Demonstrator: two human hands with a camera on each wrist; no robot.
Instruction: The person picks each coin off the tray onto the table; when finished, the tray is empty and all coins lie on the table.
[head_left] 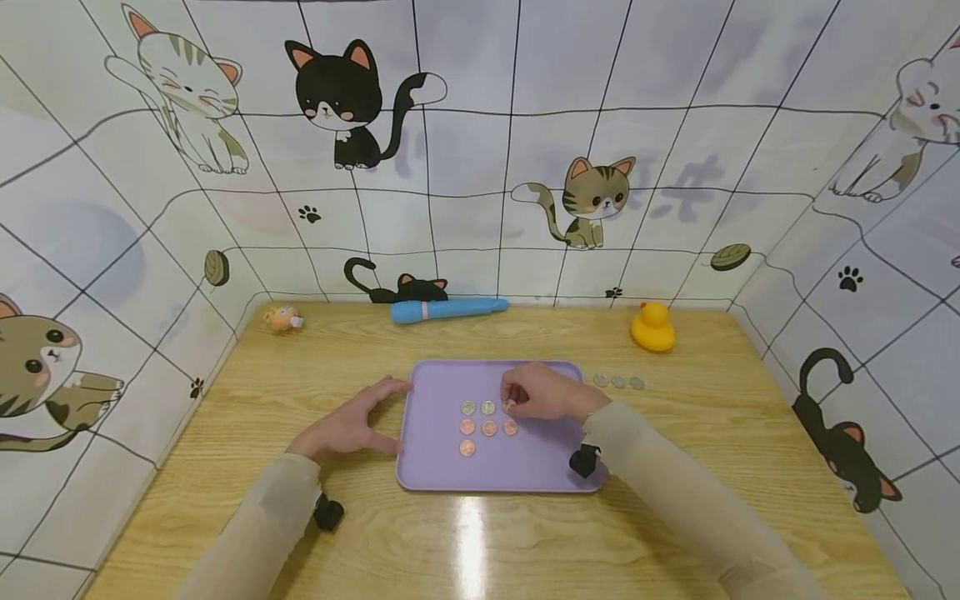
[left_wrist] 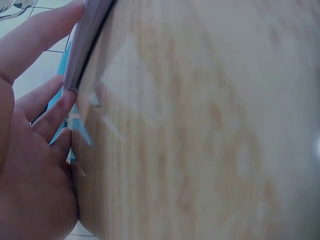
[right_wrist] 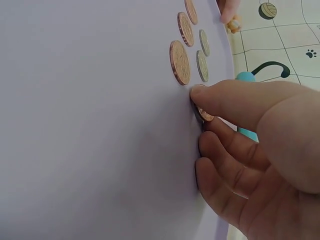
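My right hand (head_left: 546, 392) pinches a copper coin (right_wrist: 204, 115) between thumb and fingers, low over the lilac tray (head_left: 431, 471). On the tray, two silver coins (head_left: 488, 407) lie to the left of the pinched one. In front of them runs a row of three copper coins (head_left: 489, 427), with a single copper coin (head_left: 467, 447) nearer to me at the left. My left hand (head_left: 341, 423) rests beside the tray, thumb and fingers spread, fingertips right at its left rim. The right wrist view shows the other fingertips (right_wrist: 205, 172) of my right hand on the tray surface.
Three silver coins (head_left: 618, 382) lie on the wooden table (head_left: 360, 542) just right of the tray. Along the back stand a small toy figure (head_left: 282, 319), a blue wand-shaped object (head_left: 448, 310) and a yellow rubber duck (head_left: 652, 327). Cat-print sheeting (head_left: 472, 200) walls three sides.
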